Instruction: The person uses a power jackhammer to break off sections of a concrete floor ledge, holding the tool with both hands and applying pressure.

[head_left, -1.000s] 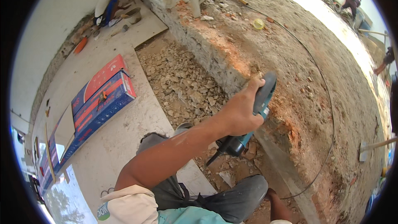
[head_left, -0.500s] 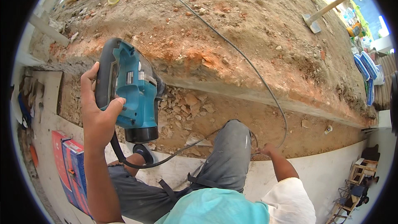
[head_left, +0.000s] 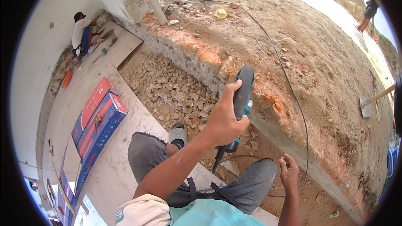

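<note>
The left hand (head_left: 226, 122) grips the tool (head_left: 244, 94), now seen edge-on rather than broadside. The right hand (head_left: 289, 171), previously at the cable (head_left: 307, 136), is now beside the knee (head_left: 264, 170), fingers loosely open; the cable runs to its right.

Printed lettering on red-blue boxes (head_left: 95, 130); partial letters on green badge (head_left: 120, 216), cream sleeve (head_left: 144, 211).
</note>
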`<state>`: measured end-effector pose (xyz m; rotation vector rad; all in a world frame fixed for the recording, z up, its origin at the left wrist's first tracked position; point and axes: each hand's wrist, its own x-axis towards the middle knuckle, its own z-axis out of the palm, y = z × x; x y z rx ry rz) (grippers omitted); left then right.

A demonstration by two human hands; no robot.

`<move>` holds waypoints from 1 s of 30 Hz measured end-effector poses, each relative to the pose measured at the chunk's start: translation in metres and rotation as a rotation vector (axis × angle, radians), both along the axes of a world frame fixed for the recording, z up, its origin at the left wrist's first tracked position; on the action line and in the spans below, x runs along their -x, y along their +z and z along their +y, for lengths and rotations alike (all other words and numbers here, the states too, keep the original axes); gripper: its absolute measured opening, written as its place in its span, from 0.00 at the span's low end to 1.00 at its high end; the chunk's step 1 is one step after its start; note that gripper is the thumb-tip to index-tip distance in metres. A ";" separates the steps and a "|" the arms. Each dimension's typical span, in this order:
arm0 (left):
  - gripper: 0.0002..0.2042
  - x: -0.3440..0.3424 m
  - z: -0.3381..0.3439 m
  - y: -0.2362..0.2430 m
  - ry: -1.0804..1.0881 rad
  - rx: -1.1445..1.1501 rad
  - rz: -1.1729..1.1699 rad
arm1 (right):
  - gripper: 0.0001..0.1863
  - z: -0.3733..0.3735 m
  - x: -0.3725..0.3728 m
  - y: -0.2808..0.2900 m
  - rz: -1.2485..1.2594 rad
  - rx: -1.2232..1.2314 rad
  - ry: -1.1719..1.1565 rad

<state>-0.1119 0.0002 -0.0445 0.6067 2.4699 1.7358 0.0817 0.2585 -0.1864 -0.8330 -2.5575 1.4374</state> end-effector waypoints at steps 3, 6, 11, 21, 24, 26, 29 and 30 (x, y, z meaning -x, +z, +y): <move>0.37 -0.017 0.010 -0.007 0.063 -0.012 0.012 | 0.24 -0.046 0.051 0.050 0.342 0.391 0.155; 0.41 -0.033 0.026 -0.024 0.129 -0.043 0.050 | 0.28 -0.084 0.091 0.101 0.354 0.654 0.228; 0.48 -0.068 0.049 -0.038 0.142 0.099 0.124 | 0.25 -0.105 0.122 0.128 0.216 0.703 0.368; 0.37 -0.068 -0.050 -0.006 -0.217 0.385 0.195 | 0.21 -0.105 0.127 0.134 0.123 0.877 0.122; 0.22 -0.084 -0.135 -0.014 0.320 0.771 0.171 | 0.20 -0.123 0.128 0.134 0.205 0.919 0.056; 0.20 -0.105 -0.178 -0.007 0.540 1.017 -0.024 | 0.18 -0.128 0.131 0.131 0.220 0.907 0.067; 0.17 -0.123 -0.201 -0.018 0.536 1.080 -0.228 | 0.18 -0.138 0.130 0.131 0.223 0.859 0.106; 0.17 -0.129 -0.203 -0.021 0.529 1.085 -0.199 | 0.18 -0.142 0.129 0.130 0.216 0.863 0.122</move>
